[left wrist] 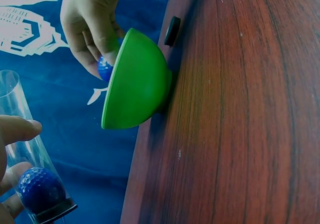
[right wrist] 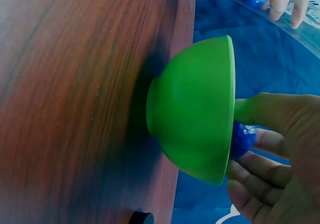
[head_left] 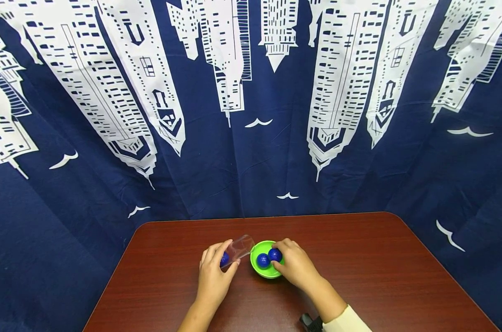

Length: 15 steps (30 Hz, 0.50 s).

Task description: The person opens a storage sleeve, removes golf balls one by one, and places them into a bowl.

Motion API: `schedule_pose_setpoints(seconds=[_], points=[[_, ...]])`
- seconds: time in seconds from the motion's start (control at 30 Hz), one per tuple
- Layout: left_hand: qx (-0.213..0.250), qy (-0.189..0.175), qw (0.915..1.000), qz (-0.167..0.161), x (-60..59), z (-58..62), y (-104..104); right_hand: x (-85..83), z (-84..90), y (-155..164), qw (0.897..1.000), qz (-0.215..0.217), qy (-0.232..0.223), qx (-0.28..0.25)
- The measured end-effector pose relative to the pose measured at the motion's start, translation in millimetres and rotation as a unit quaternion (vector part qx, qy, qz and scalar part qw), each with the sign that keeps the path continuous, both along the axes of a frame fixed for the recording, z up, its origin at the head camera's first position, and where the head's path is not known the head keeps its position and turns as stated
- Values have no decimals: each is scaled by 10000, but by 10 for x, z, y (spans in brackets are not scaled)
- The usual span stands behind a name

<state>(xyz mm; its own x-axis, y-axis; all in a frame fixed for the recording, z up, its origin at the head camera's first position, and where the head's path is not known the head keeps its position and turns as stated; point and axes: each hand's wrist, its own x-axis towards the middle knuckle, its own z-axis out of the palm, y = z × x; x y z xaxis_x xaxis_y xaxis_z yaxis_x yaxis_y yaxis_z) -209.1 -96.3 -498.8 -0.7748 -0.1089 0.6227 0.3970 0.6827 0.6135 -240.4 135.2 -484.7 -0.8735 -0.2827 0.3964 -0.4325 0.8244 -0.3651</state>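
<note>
My left hand grips a clear tube, tilted with its open end toward the bowl. A blue golf ball sits inside at the tube's black-capped end. To the right, a green bowl stands upright on the table. One blue golf ball lies in it. Over the bowl's right side, my right hand pinches another blue golf ball between thumb and fingers. In the right wrist view that ball shows partly above the rim; the rim hides its lower part.
The bowl rests on a reddish-brown wooden table. A small black disc is on the table near the bowl, seen in both wrist views. Behind the table's far edge hangs a dark blue cloth printed with white buildings and birds.
</note>
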Motion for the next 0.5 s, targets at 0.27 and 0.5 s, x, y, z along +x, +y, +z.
schedule_pose_setpoints(seconds=[0.27,0.5], points=[[55,-66,10000,-5,3,9,-4,-31,5,-6,9991,52,-80,413],[35,-5,10000,9,2,1,-2,-16,49,-13,9970,42,-180,745]])
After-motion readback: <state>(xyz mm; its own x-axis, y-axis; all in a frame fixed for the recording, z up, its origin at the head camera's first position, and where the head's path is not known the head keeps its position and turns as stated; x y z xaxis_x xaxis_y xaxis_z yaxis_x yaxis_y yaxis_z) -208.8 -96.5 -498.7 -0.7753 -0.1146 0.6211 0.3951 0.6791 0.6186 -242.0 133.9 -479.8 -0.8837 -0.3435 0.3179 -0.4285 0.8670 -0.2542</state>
